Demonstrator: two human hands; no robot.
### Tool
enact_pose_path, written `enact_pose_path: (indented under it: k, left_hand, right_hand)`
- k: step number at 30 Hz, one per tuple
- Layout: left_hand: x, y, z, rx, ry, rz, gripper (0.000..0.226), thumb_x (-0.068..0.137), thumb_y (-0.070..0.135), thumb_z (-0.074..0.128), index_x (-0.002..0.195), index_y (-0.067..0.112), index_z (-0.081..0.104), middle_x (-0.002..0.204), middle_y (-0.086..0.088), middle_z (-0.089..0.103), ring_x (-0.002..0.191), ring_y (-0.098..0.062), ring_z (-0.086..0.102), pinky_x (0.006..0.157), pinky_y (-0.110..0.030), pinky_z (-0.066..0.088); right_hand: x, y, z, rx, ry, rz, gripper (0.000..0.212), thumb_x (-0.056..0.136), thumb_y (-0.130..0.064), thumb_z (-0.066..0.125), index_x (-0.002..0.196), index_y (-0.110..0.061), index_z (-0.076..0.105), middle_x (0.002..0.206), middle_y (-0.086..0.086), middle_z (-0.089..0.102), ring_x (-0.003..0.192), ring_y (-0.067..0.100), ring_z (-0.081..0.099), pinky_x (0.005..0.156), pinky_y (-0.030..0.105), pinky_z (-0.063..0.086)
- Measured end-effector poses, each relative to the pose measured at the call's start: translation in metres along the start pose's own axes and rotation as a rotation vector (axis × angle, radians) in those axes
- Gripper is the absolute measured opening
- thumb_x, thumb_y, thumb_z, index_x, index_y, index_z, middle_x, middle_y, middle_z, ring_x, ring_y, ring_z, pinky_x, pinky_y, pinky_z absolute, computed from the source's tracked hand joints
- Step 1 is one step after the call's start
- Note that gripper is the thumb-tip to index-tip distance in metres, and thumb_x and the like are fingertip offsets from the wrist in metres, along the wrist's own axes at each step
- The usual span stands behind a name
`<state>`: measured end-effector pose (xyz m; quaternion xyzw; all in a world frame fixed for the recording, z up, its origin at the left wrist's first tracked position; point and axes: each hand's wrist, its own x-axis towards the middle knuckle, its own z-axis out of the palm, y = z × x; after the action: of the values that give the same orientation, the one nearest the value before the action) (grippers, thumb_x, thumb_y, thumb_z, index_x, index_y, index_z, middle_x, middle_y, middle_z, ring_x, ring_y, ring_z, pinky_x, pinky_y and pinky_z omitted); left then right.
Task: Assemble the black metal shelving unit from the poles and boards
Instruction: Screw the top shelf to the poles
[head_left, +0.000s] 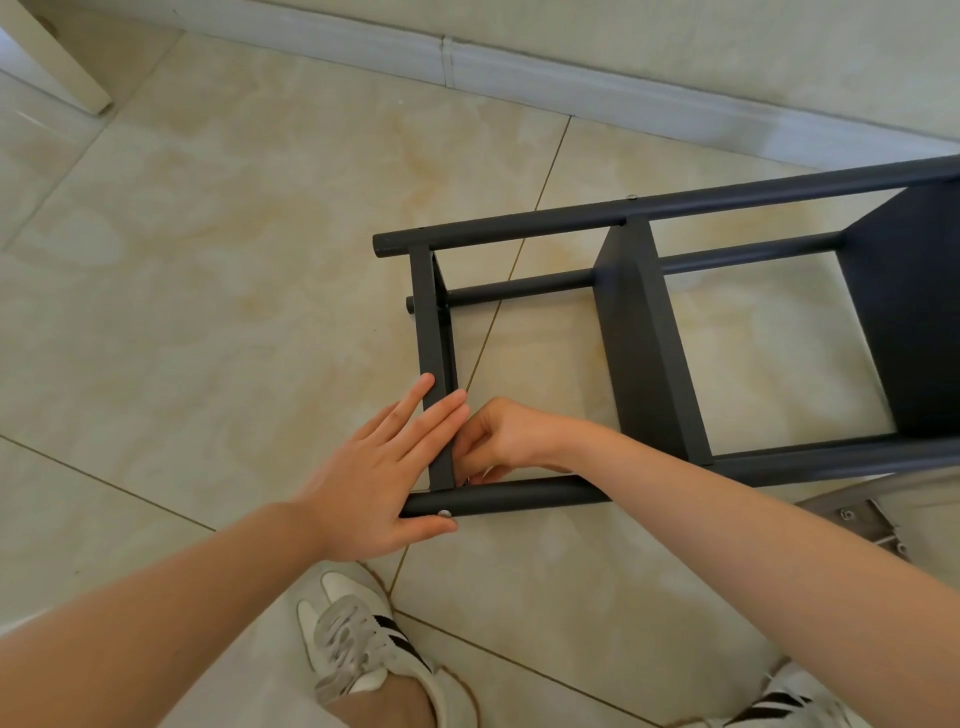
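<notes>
Landmark: end board (435, 364) of the shelving unit (675, 332), which lies on its side on the tiled floor (208, 270).

- Far up and left of the end board: pale furniture leg (72, 67), standing on the tiles near the baseboard (519, 70).
- My left hand (384, 467): fingers straight and together, laid flat across the end board's lower stretch. Thumb runs along under the tip of the near pole (519, 496). Nothing gripped; it is a flat press.
- Below the end board: my left shoe (353, 642), white and grey with black stripes.
- At the end board's bottom corner: a silver screw head (444, 514) sits in the near pole, just above my thumb.
- My right hand (501, 441): just right of the end board, inside the frame. Fingers curled in, tips bunched at the inner corner where board meets near pole. Can't tell whether they pinch anything; the board hides the tips.
- Top pole (649, 208) joins the end board's upper corner; the back pole (519, 286) meets it lower down.
- Right of the end board: middle board (639, 343), then a third board (909, 312) at the frame edge, both set between the poles.
- Below and far right of the end board: a silver metal plate (867, 522) with screws, and my right shoe (795, 701).
</notes>
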<state>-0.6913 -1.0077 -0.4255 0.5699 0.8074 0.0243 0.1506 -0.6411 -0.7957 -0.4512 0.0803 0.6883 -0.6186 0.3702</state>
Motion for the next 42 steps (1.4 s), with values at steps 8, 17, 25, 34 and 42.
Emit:
enact_pose_path:
  k: [8, 17, 25, 34, 42]
  left_hand:
    - [0.000, 0.000, -0.001, 0.014, -0.023, -0.009, 0.099, 0.091, 0.078, 0.036, 0.161, 0.018, -0.001, 0.168, 0.005, -0.006, 0.154, -0.026, -0.010, 0.121, -0.046, 0.013]
    - [0.000, 0.001, -0.004, 0.002, -0.029, -0.010, 0.098, 0.091, 0.077, 0.035, 0.160, 0.019, -0.001, 0.168, 0.004, -0.006, 0.154, -0.025, -0.012, 0.121, -0.045, 0.011]
    - [0.001, 0.002, -0.004, 0.009, -0.019, -0.005, 0.097, 0.091, 0.077, 0.035, 0.161, 0.016, 0.005, 0.169, 0.003, -0.002, 0.154, -0.026, -0.009, 0.119, -0.045, 0.014]
    - [0.001, 0.002, -0.003, -0.012, -0.008, -0.003, 0.097, 0.091, 0.078, 0.036, 0.160, 0.019, 0.001, 0.169, 0.004, -0.002, 0.154, -0.026, -0.008, 0.119, -0.045, 0.016]
    - [0.001, 0.002, -0.003, -0.044, -0.008, -0.002, 0.098, 0.090, 0.077, 0.037, 0.159, 0.025, -0.010, 0.168, 0.007, -0.008, 0.154, -0.024, -0.013, 0.119, -0.041, 0.017]
  right_hand:
    - [0.000, 0.001, 0.000, 0.037, -0.032, -0.021, 0.011, 0.085, -0.007, 0.067, 0.084, -0.012, 0.077, 0.086, 0.003, 0.075, 0.087, 0.016, 0.071, 0.090, 0.037, 0.058]
    - [-0.003, -0.001, -0.007, 0.097, -0.091, 0.043, 0.012, 0.091, -0.015, 0.067, 0.098, -0.012, 0.076, 0.101, 0.008, 0.075, 0.098, 0.020, 0.071, 0.097, 0.039, 0.055]
    - [0.002, -0.007, -0.004, 0.050, -0.082, 0.087, 0.007, 0.089, -0.009, 0.067, 0.091, -0.010, 0.074, 0.099, 0.011, 0.075, 0.092, 0.019, 0.070, 0.095, 0.039, 0.056]
    - [0.004, -0.012, -0.007, 0.048, -0.117, 0.139, 0.007, 0.088, -0.008, 0.068, 0.090, -0.012, 0.074, 0.092, 0.005, 0.074, 0.087, 0.014, 0.068, 0.093, 0.035, 0.057]
    - [0.010, -0.016, -0.010, -0.022, -0.154, 0.165, 0.007, 0.086, -0.014, 0.071, 0.082, -0.020, 0.073, 0.080, -0.006, 0.071, 0.077, 0.010, 0.062, 0.090, 0.034, 0.057]
